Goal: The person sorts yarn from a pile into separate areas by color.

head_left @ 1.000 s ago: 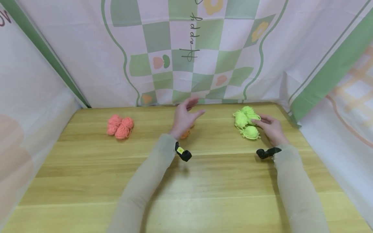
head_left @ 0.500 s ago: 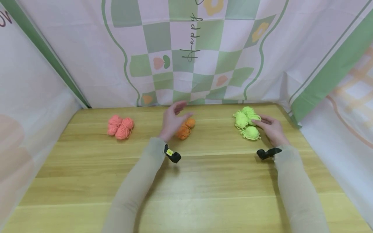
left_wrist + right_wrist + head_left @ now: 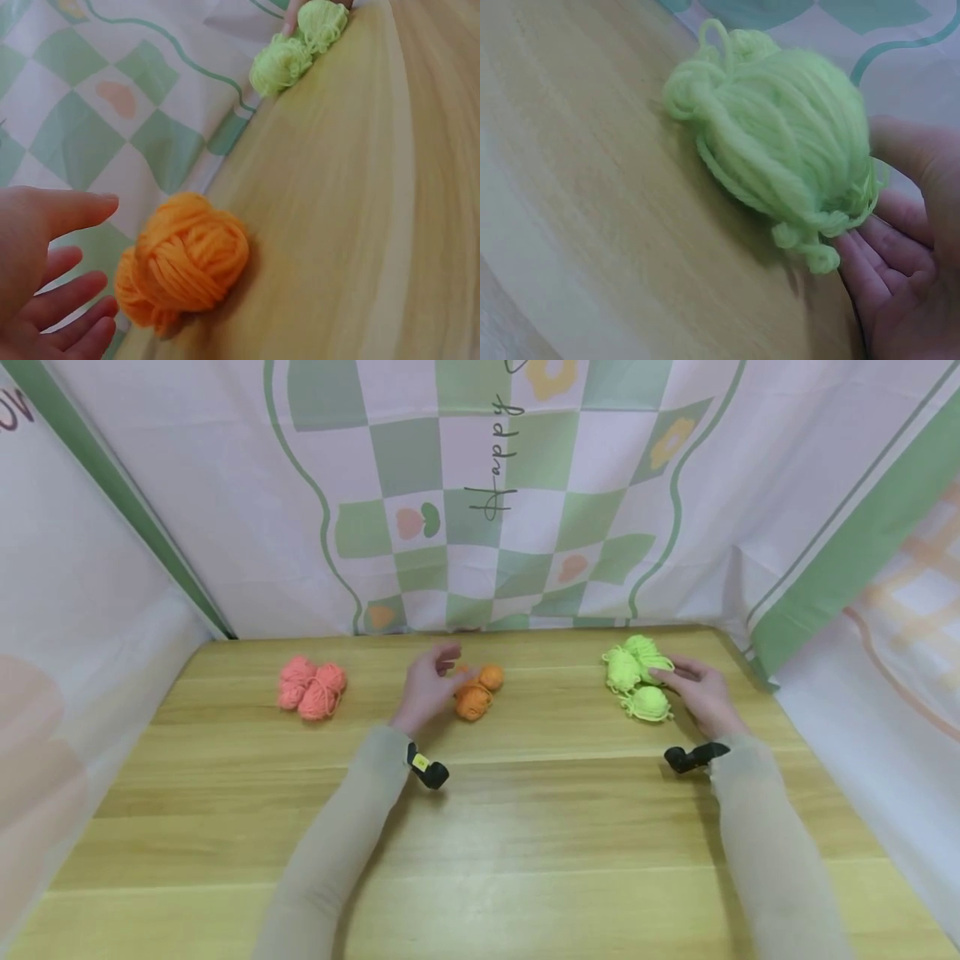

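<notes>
Several small balls of orange yarn point(image 3: 473, 702) sit clustered near the back middle of the table. My left hand point(image 3: 426, 689) is just left of them, its thumb overlapping the cluster in the head view. In the left wrist view, the fingers are spread loosely beside the orange yarn point(image 3: 191, 255), holding nothing. At the back right lies a group of lime-green yarn balls point(image 3: 647, 703). My right hand point(image 3: 701, 693) is at their right side, thumb at the upper ball. In the right wrist view, its fairly straight fingers point(image 3: 889, 244) reach behind the green yarn point(image 3: 780, 139).
A cluster of coral-pink yarn balls point(image 3: 321, 692) lies at the back left of the wooden table point(image 3: 480, 843). A printed cloth point(image 3: 525, 552) hangs along the table's back edge, and more cloth walls stand at both sides.
My left hand has moved left and lower, off the orange yarn, which now shows more fully. The right hand has stayed at the green yarn.
</notes>
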Demonstrator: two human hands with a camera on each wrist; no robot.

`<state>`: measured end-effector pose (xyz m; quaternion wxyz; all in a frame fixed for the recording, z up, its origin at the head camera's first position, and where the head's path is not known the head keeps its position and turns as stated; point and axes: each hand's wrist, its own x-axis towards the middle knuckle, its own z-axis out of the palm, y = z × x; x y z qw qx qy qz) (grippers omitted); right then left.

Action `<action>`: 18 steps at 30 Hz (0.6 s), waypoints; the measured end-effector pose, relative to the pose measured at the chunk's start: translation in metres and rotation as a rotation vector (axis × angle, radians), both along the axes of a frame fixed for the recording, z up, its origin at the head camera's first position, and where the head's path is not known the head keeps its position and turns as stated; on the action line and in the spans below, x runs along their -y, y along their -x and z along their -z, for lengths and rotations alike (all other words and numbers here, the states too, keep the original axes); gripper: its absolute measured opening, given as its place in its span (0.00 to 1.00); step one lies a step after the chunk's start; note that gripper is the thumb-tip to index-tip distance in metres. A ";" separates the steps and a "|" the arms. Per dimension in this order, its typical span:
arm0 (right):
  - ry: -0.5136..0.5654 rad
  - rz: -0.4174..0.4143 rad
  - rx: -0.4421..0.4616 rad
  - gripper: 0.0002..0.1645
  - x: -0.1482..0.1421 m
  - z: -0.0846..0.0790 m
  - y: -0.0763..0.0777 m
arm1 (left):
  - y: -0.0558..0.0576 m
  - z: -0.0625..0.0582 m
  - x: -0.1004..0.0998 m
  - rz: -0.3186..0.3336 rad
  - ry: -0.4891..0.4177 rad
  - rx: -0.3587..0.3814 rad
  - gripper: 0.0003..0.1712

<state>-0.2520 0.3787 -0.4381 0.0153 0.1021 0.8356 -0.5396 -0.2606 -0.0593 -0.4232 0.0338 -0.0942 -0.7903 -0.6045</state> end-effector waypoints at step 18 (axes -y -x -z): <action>-0.086 -0.056 -0.039 0.59 0.009 -0.026 -0.012 | -0.016 0.011 0.004 0.050 0.101 0.112 0.43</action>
